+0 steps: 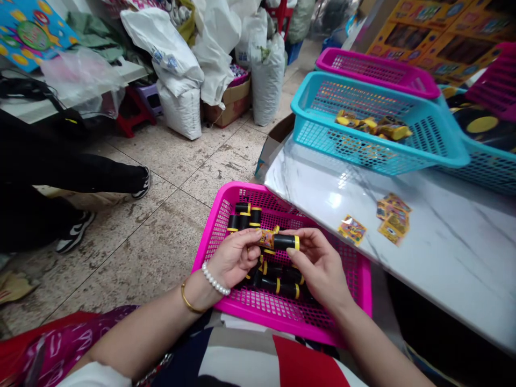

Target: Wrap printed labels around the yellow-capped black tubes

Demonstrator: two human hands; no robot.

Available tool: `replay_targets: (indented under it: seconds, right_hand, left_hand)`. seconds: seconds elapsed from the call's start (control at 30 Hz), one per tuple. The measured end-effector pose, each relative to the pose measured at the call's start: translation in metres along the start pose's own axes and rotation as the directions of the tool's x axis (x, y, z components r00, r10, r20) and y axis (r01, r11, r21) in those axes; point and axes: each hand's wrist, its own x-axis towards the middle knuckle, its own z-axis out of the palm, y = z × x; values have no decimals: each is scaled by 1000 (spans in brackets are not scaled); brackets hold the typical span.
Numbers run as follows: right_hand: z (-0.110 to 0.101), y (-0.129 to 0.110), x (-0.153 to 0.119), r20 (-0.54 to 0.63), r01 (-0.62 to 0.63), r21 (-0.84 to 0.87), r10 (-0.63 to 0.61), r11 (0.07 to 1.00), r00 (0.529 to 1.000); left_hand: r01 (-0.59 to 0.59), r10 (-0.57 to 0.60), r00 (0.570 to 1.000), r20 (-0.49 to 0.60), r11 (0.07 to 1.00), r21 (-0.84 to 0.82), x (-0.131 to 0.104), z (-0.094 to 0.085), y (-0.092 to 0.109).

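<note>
My left hand [237, 255] pinches a small printed yellow label [266, 239] between thumb and fingers. My right hand [318, 263] grips a black cylinder with yellow ends [285, 242], thumb below and fingers behind it. The label's right end meets the cylinder's left end; whether it is stuck on or only held there I cannot tell. Both hands are above a pink basket [209, 236] on my lap. Several more black-and-yellow cylinders [268, 284] lie inside it, some hidden by my hands.
On the marble-patterned table [314, 199] at right lie several loose labels [393, 223]. A blue basket [382, 153] there holds yellow packets [373, 124]. White sacks [177, 102] stand on the floor beyond. A person's legs [80, 172] are at left.
</note>
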Motion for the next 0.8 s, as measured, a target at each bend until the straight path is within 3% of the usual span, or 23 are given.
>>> replay_targets:
  seconds: [0.17,0.43,0.63,0.8]
  right_hand:
    - [5,1,-1,12,51,19,-51,999,999]
    - [2,2,-1,-98,62,-46,-66,997,993]
    - [3,2,1,-85,28,-27,-30,999,996]
    - [4,6,-3,-52,130,-45,-133,990,990]
  left_hand:
    - [-22,21,1000,9,998,62,-1,0,-3]
    - [-78,83,996,-16,974,212,1,-2,-4]
    - [-72,67,997,34,983,167,1,-2,-5]
    - [2,-5,999,44,998,70,3,-2,-2]
